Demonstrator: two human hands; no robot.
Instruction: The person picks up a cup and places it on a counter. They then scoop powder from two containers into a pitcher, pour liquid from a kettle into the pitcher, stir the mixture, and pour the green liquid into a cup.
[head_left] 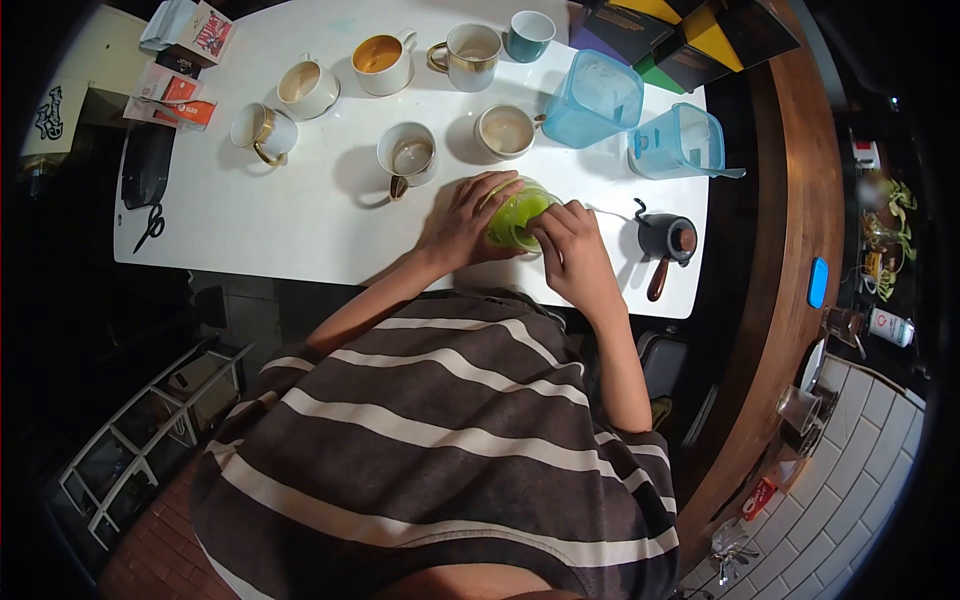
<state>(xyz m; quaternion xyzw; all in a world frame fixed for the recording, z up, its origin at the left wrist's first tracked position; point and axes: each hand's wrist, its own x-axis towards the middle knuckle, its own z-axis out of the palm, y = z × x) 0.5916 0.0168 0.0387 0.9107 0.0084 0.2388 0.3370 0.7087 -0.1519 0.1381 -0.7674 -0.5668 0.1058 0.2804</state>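
A bright green round cup or bowl is at the table's front edge, close to my body. My left hand wraps round its left side, fingers on the rim. My right hand is closed at the cup's right side, fingertips pinched together over the rim. Whatever those fingertips hold, if anything, is hidden. Just beyond the cup stands a pale mug, with a white mug left of it. A small black pot with a brown wooden handle sits right of my right hand.
Farther back are a gold-handled mug, an amber-lined mug, a teal cup and other mugs. Two blue containers stand at the right. Scissors lie left on the white table. Boxes fill the back right corner.
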